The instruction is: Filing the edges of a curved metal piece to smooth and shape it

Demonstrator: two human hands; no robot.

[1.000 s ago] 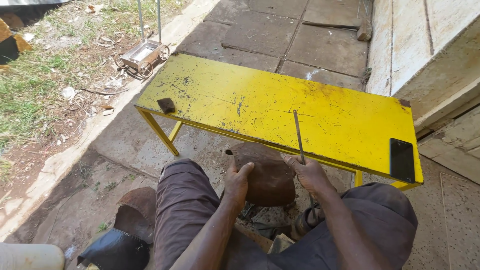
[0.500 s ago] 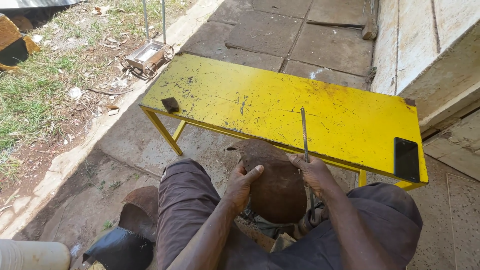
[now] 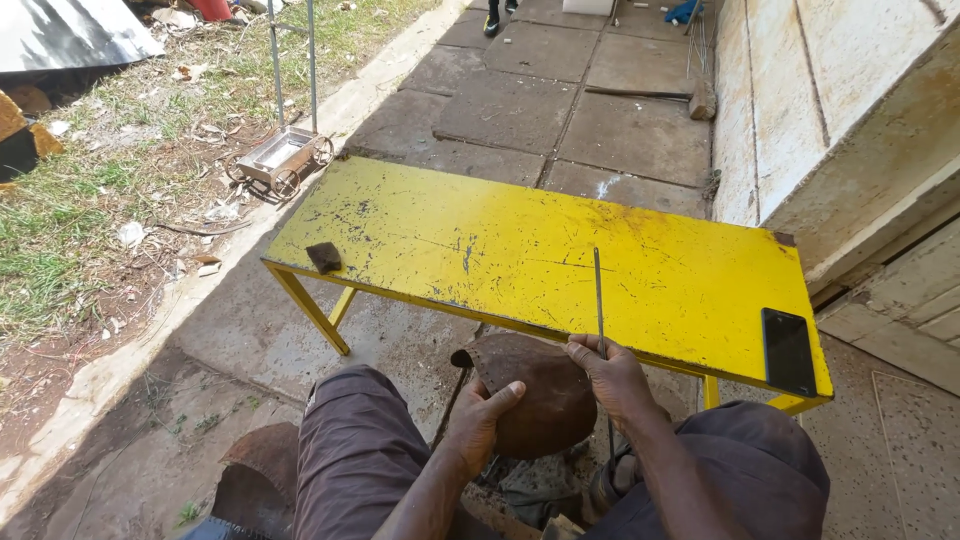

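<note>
I sit behind a scuffed yellow metal bench with my knees under its near edge. My left hand grips the near edge of a round, rusty brown metal piece held between my knees, just below the bench. My right hand is closed around a thin dark metal rod that rises over the bench edge and lies across the yellow top. The rod's lower part runs down past the rusty piece.
A small dark block lies near the bench's left end and a black phone near its right end. A small rusty wheeled cart stands on the grass edge. A wall is on the right. Another rusty curved piece lies by my left leg.
My view has tilted up and closer to the bench. The rusty piece has risen a little between my knees. Both hands keep their grips.
</note>
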